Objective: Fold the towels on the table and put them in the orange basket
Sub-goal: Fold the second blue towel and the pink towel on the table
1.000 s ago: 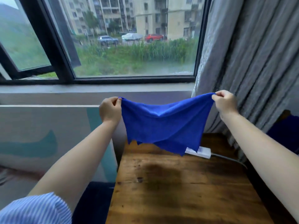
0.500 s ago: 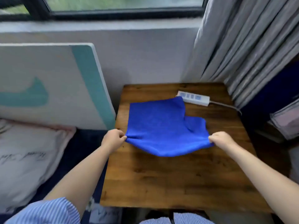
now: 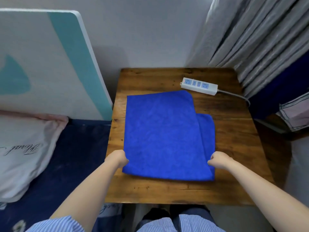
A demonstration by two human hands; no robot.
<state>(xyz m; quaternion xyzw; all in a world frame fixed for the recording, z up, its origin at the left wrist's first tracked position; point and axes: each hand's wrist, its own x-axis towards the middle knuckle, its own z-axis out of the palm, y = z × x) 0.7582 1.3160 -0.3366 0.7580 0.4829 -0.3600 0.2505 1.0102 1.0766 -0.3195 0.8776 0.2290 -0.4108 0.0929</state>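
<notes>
Your left hand (image 3: 117, 159) and right hand (image 3: 219, 160) each pinch a near corner of the blue towel (image 3: 163, 134). It lies flat on the wood table (image 3: 234, 148), folded over. Past your fingers sits a white power strip (image 3: 199, 85). Grey curtains (image 3: 250, 39) hang right; a pillow (image 3: 21, 148) lies left.

We saw a vivid blue towel (image 3: 163, 134) on the brown wooden tabletop (image 3: 234, 148), a white power strip (image 3: 199, 86) at one o'clock, and blue-white striped sleeves (image 3: 56, 224).

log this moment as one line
stage: folding | blue towel: flat on table | left hand: pinches near corner | right hand: pinches near corner | basket: unseen
</notes>
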